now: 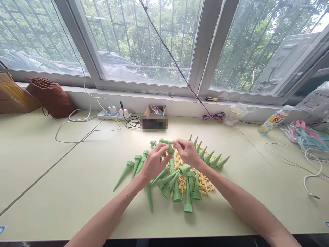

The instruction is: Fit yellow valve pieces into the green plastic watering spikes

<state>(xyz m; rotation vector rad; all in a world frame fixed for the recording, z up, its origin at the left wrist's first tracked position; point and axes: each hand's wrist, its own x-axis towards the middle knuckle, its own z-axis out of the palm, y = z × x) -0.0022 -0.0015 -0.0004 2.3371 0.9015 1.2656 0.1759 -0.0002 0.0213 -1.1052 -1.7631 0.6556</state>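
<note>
My left hand (156,158) is closed around a green plastic watering spike (170,149), held over the pile with its tip upward. Close beside it, my right hand (187,151) pinches a small yellow plastic piece (175,148), mostly hidden by the fingers, against the spike. Below the hands, loose green spikes (188,192) lie across a heap of small yellow plastic pieces (205,183). More spikes (125,175) lie to the left, their ribbed caps pointing away from me. A row of spikes (215,160) stands tip-up to the right.
Along the window wall are a power strip (102,115) with cables, a small open box (154,113), a coiled red-blue wire (214,117) and a spray bottle (275,120). A brown pouch (52,97) sits back left; bagged pink and teal cords (305,135) lie right.
</note>
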